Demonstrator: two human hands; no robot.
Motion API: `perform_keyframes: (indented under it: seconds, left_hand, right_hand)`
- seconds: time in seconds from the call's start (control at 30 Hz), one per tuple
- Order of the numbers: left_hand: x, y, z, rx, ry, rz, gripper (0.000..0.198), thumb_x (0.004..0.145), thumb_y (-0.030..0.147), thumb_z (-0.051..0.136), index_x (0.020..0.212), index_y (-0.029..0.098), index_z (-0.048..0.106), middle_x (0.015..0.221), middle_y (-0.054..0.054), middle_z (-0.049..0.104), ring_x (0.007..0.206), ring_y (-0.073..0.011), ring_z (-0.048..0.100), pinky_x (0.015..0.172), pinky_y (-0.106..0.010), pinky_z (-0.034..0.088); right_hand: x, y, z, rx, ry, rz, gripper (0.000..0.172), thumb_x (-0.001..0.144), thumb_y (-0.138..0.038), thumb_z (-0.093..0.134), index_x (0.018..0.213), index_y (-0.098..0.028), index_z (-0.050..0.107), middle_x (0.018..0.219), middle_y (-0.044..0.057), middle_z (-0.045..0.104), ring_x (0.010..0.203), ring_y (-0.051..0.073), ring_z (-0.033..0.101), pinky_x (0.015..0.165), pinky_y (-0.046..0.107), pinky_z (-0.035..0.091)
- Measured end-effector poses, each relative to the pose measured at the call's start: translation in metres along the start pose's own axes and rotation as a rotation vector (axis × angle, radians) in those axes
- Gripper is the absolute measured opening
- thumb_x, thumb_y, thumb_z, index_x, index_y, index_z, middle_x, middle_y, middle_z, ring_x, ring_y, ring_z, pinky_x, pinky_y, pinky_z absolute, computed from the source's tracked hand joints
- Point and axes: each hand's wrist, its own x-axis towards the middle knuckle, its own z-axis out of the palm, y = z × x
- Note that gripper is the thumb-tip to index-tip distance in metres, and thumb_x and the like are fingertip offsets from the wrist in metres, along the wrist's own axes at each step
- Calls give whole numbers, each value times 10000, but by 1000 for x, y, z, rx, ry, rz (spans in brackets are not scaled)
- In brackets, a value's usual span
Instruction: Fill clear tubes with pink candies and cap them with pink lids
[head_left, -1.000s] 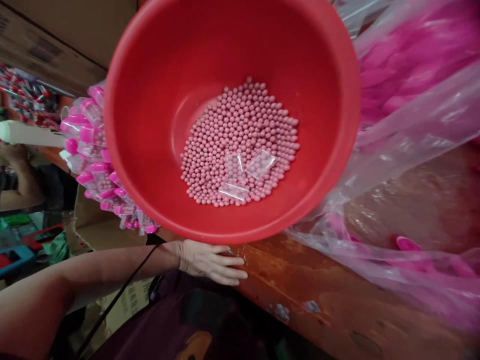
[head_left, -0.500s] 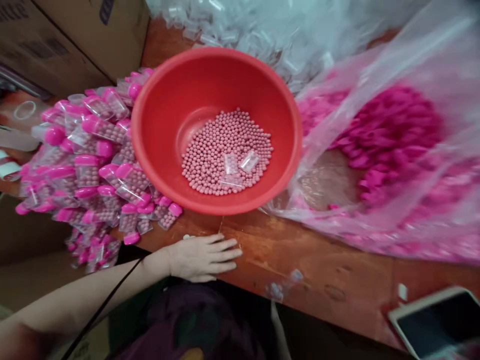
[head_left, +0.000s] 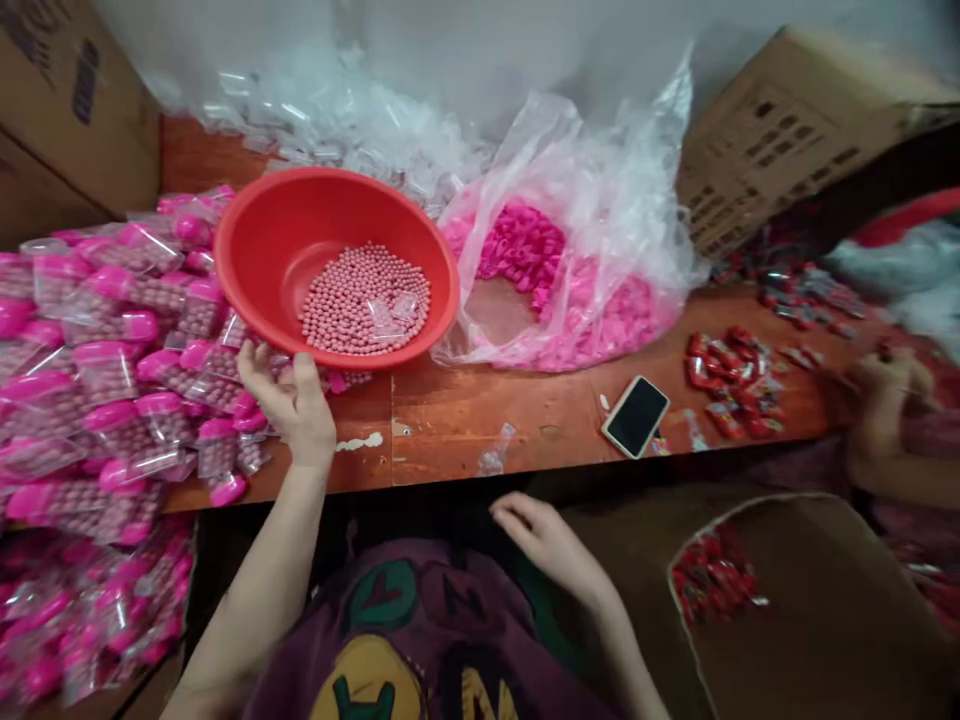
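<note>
A red basin [head_left: 262, 270] sits on the wooden table with pink beads [head_left: 337, 305] and a few small clear containers [head_left: 390, 318] in it. My left hand [head_left: 296, 410] is raised at the basin's lower left rim, fingers apart and holding nothing; whether it touches the rim I cannot tell. Beside it lies a heap of bead-filled clear bottles with pink caps [head_left: 169, 415]. My right hand [head_left: 544, 540] hovers in front of the table edge, fingers loosely bent, with nothing visible in them. Near it on the table are small clear pieces [head_left: 496, 452].
A plastic bag of pink caps [head_left: 600, 310] lies right of the basin, with clear containers [head_left: 337, 115] piled behind. A phone [head_left: 636, 415] and red packets [head_left: 727, 375] lie further right. Cardboard boxes [head_left: 795, 130] stand at the back. Another person's hand [head_left: 892, 375] is at far right.
The view has swung right and widened. My left hand has lifted from lying flat on the table to the basin's rim. My right hand has come into view.
</note>
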Motion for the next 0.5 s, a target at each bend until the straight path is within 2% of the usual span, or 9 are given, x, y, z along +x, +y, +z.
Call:
perform_keyframes:
  seconds: [0.07,0.13,0.23,0.27,0.33,0.4,0.43,0.5]
  left_hand:
    - [19,0,9,-21,44,-49,769,992,495,602,1588,144,267,1639,-228,428,1543,-318,466,1320,-544,389]
    - [30,0,17,-32,57,-96,851,944,479,712,1581,133,267,1670,-213,416,1541,-316,478,1352,-552,353]
    - [31,-2,24,-120,54,-145,886,885,339,766,1557,124,230,1684,-220,410,1518,-306,514,1345,-573,376]
    - [30,-3,25,-152,33,-148,876,880,303,750,1552,131,215,1684,-223,415,1511,-306,527,1337,-585,387]
    - [27,-5,25,-188,-26,-139,817,904,294,709,1542,164,216,1682,-216,431,1511,-326,534,1328,-624,389]
    - [26,-6,23,-201,-43,-131,724,932,314,686,1512,200,269,1666,-190,466,1509,-347,540,1322,-648,387]
    - [25,-5,23,-203,-40,-137,684,939,327,687,1490,209,298,1655,-179,487,1501,-346,551,1321,-642,396]
    - [25,-2,22,-197,-6,-168,642,932,346,713,1443,203,352,1629,-173,527,1475,-321,583,1316,-592,430]
  right_hand:
    - [31,-32,-17,87,190,-126,250,983,-470,624,1009,-285,789,1028,42,816,983,244,752,959,368,578]
    - [78,-60,-32,212,359,-216,281,964,-478,636,1048,-252,780,1060,52,811,1024,229,752,998,361,583]
    - [161,-93,-57,359,487,-274,472,1017,-438,522,1382,-177,668,1415,131,732,1277,235,715,1059,371,594]
    - [186,-102,-67,286,529,-233,515,1049,-378,467,1492,-146,589,1533,153,658,1383,214,658,1129,353,556]
    - [227,-116,-88,-43,597,-59,587,1057,-299,483,1608,-100,465,1680,170,513,1552,190,503,1289,335,401]
    - [251,-122,-108,-145,664,58,677,1022,-256,560,1638,-28,397,1768,259,325,1666,320,308,1364,524,260]
    - [257,-122,-118,-217,702,122,727,1005,-248,595,1653,-14,361,1787,287,248,1683,385,236,1353,618,225]
    - [260,-117,-139,-365,784,239,806,993,-267,634,1677,-3,298,1787,324,191,1669,464,209,1304,714,242]
